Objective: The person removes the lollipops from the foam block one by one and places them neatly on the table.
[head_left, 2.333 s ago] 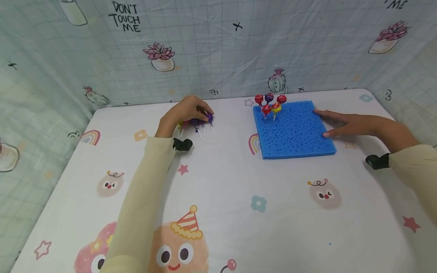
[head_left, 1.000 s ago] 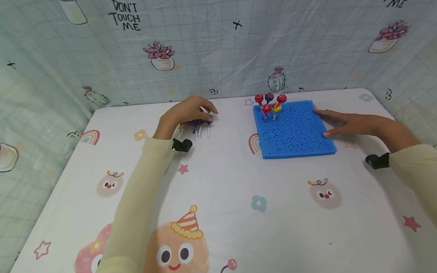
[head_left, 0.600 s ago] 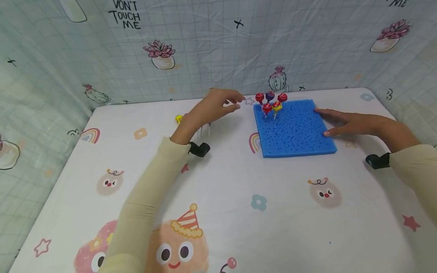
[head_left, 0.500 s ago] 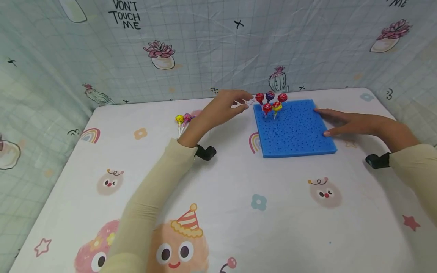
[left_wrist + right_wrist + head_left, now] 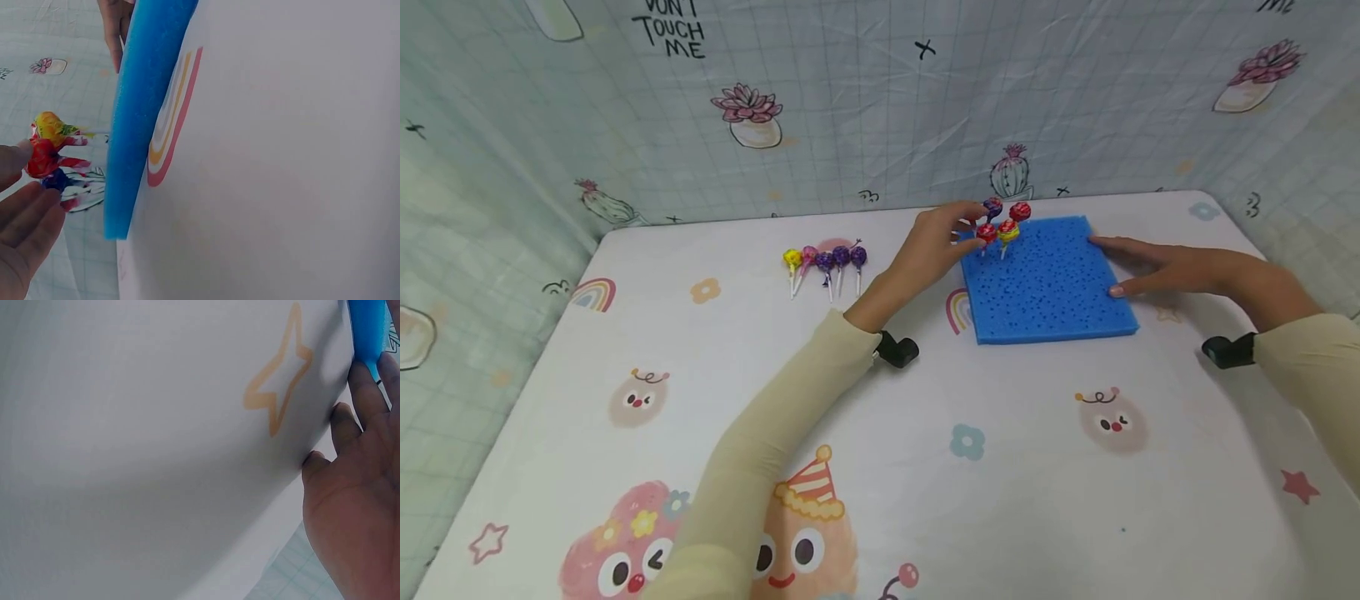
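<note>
Lollipops [image 5: 1008, 228], red, purple and yellow, stand upright in the far left corner of a blue foam block [image 5: 1048, 287] on the white printed table cover [image 5: 1015, 508]. The person's left hand [image 5: 929, 245] is at this corner, thumb and fingers parted about the wrapped heads; from my distance I cannot tell whether they touch. The right hand [image 5: 1180, 268], fingers extended and thumb apart, rests against the block's right edge. Well to the left I see five loose lollipops [image 5: 825, 262], one yellow, one pink, three purple, side by side with sticks toward the person
</note>
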The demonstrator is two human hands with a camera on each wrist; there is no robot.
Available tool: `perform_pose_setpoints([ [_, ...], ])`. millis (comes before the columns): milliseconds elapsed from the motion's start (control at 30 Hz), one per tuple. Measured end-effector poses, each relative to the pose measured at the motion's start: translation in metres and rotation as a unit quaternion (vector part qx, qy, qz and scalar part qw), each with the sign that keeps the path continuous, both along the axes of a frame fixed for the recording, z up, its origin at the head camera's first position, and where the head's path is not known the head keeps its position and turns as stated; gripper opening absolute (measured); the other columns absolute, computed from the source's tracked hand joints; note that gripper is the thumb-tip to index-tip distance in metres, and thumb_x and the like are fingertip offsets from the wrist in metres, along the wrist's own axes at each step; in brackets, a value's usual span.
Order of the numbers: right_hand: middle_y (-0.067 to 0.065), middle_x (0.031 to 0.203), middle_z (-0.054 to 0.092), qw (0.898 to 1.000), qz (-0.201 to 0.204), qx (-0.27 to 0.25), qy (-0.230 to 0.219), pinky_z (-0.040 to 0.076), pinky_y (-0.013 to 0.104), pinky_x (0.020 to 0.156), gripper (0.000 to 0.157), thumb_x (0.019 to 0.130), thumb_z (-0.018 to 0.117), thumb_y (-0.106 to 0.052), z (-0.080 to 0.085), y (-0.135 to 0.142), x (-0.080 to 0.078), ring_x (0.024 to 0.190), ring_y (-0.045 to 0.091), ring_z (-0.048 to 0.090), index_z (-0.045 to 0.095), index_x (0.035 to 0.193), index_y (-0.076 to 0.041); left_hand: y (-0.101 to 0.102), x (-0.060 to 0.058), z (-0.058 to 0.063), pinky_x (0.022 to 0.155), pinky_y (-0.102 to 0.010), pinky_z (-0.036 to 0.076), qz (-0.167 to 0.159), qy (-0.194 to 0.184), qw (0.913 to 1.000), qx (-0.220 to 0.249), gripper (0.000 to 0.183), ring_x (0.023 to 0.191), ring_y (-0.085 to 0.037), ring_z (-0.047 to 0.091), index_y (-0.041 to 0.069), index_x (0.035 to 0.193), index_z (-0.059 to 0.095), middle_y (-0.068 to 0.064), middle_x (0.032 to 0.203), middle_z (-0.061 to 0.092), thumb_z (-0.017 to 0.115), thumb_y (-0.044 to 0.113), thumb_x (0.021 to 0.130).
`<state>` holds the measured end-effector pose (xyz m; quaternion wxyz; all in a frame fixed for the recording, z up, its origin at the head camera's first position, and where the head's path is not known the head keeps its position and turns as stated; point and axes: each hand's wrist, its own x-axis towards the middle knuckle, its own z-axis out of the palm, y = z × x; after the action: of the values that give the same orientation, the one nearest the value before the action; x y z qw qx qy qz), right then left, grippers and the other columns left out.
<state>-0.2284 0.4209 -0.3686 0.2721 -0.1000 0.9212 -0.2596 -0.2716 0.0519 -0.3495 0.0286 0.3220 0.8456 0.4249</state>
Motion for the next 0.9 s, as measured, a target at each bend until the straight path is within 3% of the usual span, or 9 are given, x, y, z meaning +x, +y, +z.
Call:
perform_pose_setpoints([
  [133,0.022,0.169,-0.004,1.000,0.002,-0.001,0.003,0.004,0.081,0.109,0.096,0.097,0.070,-0.035,0.0008,0.0003,0.0007,0.151,0.052,-0.010,0.003,0.165,-0.022,0.0057,0.0011,-0.0001,0.094,-0.019,0.054,0.008,-0.012,0.9999,0.002,0.038,0.114,-0.018,0.068,0.004,0.133,0.063,-0.009,0.133,0.066,0.070,0.013,0.097],
  [433,0.022,0.169,-0.004,1.000,-0.010,0.006,0.001,0.005,0.083,0.108,0.096,0.096,0.069,-0.039,0.0005,0.0006,0.0021,0.150,0.053,-0.010,0.003,0.165,-0.024,0.0097,-0.0002,-0.0048,0.088,-0.016,0.054,0.001,0.015,0.9998,0.013,0.032,0.104,-0.018,0.070,0.003,0.125,0.068,-0.010,0.122,0.071,0.073,0.010,0.094],
  [900,0.021,0.169,-0.003,1.000,-0.003,0.007,0.006,0.005,0.082,0.108,0.096,0.096,0.070,-0.037,-0.0019,0.0025,0.0008,0.151,0.053,-0.008,0.005,0.165,-0.024,0.0067,-0.0014,-0.0059,0.088,-0.015,0.054,0.008,0.022,0.9981,0.057,0.025,0.098,-0.014,0.072,0.004,0.116,0.073,-0.007,0.110,0.074,0.074,0.012,0.092],
])
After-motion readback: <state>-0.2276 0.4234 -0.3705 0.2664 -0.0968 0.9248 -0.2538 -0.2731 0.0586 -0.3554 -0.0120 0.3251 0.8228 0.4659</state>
